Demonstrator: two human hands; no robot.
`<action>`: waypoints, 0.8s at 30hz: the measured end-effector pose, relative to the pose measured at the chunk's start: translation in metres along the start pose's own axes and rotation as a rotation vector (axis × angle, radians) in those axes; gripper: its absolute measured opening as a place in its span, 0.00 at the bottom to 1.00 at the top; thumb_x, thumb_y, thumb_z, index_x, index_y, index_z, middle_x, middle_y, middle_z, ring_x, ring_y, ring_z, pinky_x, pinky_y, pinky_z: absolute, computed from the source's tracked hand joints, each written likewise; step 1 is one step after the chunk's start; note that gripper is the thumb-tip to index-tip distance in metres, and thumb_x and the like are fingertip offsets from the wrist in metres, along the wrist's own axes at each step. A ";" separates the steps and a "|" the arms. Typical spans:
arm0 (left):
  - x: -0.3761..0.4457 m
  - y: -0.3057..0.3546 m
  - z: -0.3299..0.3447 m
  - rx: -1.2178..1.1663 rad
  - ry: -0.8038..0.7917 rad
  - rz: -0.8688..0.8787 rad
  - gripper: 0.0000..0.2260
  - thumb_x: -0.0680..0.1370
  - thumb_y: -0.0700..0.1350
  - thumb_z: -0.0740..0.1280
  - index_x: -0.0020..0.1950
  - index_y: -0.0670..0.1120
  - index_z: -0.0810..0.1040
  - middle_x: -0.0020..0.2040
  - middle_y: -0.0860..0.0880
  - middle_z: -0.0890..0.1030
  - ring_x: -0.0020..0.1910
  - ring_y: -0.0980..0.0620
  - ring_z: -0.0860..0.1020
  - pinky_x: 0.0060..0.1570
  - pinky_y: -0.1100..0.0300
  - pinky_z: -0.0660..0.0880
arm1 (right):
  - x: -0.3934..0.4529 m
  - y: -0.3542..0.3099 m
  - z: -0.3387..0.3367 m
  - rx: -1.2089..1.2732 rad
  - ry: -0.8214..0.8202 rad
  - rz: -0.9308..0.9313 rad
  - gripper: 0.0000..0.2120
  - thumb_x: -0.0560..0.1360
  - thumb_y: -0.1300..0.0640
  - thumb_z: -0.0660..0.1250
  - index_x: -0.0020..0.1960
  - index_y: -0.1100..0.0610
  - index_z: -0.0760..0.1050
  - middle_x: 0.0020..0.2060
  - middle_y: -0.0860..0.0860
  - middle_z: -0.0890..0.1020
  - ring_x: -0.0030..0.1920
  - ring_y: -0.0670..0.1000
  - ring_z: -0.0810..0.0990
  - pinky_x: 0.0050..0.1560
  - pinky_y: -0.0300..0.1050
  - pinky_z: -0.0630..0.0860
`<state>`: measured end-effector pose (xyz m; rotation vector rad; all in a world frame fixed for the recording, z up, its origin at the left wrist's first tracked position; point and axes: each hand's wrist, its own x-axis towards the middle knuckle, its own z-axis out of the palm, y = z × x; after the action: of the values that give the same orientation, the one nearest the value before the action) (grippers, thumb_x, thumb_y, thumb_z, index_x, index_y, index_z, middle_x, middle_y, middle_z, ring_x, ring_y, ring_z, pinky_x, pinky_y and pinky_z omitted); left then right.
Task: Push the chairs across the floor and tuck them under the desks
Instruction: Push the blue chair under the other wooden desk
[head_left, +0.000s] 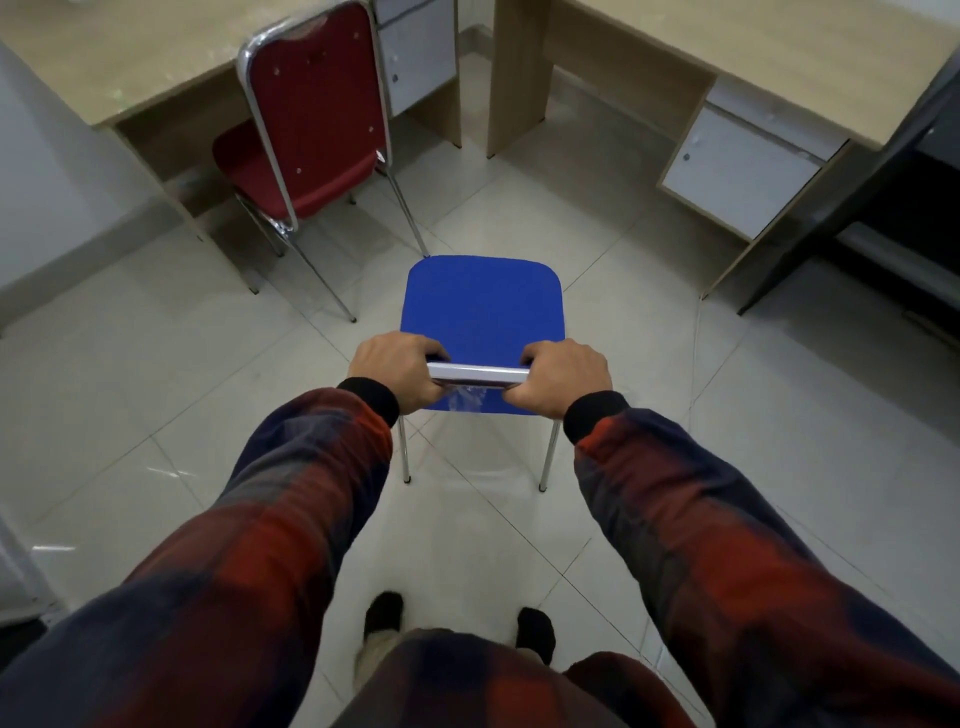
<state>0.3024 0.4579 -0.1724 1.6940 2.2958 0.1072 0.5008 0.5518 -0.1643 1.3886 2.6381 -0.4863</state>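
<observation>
Both hands are doing the same job: the left hand (393, 372) and the right hand (564, 378) are each curling around an end of the chrome top rail (477, 373) of the blue padded chair with thin metal legs (483, 312), fingers over the far side and thumbs on the near side. Gripping the two ends rather than the middle is probably giving the person steering control, so the chair is tracking straight instead of swivelling as it is slid. The blue chair is standing out on the pale tiled floor (156, 395), near the person and well apart from both desks, its seat pointing toward the far side of the room. At far left, the dark red padded chair with a chrome frame (311, 114) is sitting with its seat partly beneath the light wood desk (130, 67), so that one appears to be largely dealt with. At far right, a second light wood desk with a white drawer unit (743, 171) is showing an open knee space to the left of the drawers, which seems the likely target for the blue chair. Both arms in red and navy plaid sleeves (270, 519) are reaching forward nearly straight, a posture suited to pushing from the body.
</observation>
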 end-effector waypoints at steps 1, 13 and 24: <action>0.004 -0.007 -0.003 0.004 0.000 0.012 0.13 0.71 0.58 0.69 0.54 0.57 0.81 0.47 0.58 0.83 0.44 0.53 0.79 0.43 0.58 0.76 | 0.003 -0.007 0.001 0.006 0.005 0.014 0.18 0.69 0.41 0.69 0.53 0.51 0.79 0.40 0.48 0.81 0.40 0.52 0.78 0.42 0.43 0.76; 0.031 -0.105 -0.036 0.026 -0.079 0.184 0.13 0.72 0.59 0.68 0.52 0.57 0.81 0.45 0.58 0.82 0.43 0.53 0.79 0.44 0.55 0.78 | 0.027 -0.105 0.018 0.037 0.057 0.179 0.18 0.70 0.40 0.67 0.52 0.50 0.80 0.39 0.47 0.81 0.39 0.52 0.77 0.39 0.42 0.73; 0.048 -0.146 -0.055 0.115 -0.203 0.239 0.13 0.71 0.52 0.65 0.54 0.57 0.81 0.43 0.59 0.81 0.42 0.55 0.78 0.42 0.59 0.77 | 0.037 -0.150 0.026 0.097 0.110 0.232 0.18 0.68 0.39 0.69 0.51 0.49 0.81 0.38 0.45 0.81 0.40 0.51 0.78 0.40 0.42 0.75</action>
<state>0.1397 0.4648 -0.1623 1.9349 1.9822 -0.1445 0.3556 0.4924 -0.1644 1.7710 2.5188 -0.5285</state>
